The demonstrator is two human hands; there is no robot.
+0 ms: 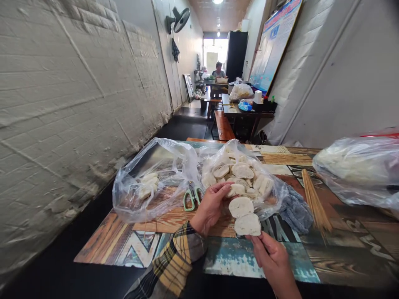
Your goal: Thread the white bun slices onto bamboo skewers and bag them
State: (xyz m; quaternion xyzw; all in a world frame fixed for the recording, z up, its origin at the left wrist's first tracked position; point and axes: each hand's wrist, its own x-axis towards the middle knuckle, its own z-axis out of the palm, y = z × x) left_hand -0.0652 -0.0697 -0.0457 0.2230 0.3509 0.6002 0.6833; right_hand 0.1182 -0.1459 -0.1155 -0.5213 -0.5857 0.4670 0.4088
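My left hand (214,205) pinches the topmost of three pale, bread-like slices (241,207) lined up end to end above the table. At the bottom of that row, the thumb and forefinger of my right hand (269,251) are pinched against the lowest slice (247,224). The slices hang together as if on a skewer, but no stick shows between them. Just beyond lies an open clear plastic bag (274,189) heaped with similar slices (242,170). Green-handled scissors (192,197) rest left of my left hand.
Another clear bag (124,187) with a few pale pieces lies left. To the right are a grey cloth (295,209), a bundle of thin bamboo skewers (314,201) and a filled plastic bag (358,166). Farther back, a person (219,71) sits at another table.
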